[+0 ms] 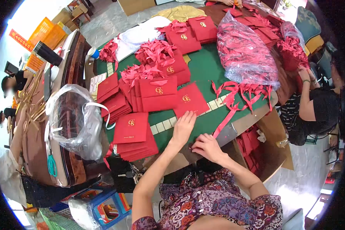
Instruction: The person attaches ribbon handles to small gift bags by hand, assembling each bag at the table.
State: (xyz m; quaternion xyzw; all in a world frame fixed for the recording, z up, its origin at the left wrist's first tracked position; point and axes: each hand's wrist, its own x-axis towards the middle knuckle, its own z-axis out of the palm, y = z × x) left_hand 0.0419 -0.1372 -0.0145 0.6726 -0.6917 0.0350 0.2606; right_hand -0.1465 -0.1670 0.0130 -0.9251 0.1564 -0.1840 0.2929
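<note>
A red paper bag (191, 97) with a gold emblem lies flat on the green tabletop in front of me. The fingers of my left hand (184, 125) are stretched out over its near edge, touching it. Closer to the table's front edge, my right hand (207, 147) is closed, fingers curled in a pinch. A red ribbon (225, 122) runs from the loose ribbons (247, 94) down to this hand, and a bit of red shows at its fingertips. Left of my hands stand a stack of red bags (131, 128) and more upright red bags (158, 92) with ribbon handles.
A clear plastic sack of red ribbons (245, 51) lies at the right. An open carton (276, 142) holding red pieces stands below the table edge. At left are a crumpled clear bag (78, 119) and teal-handled scissors (51, 165). A co-worker (314, 107) sits at right.
</note>
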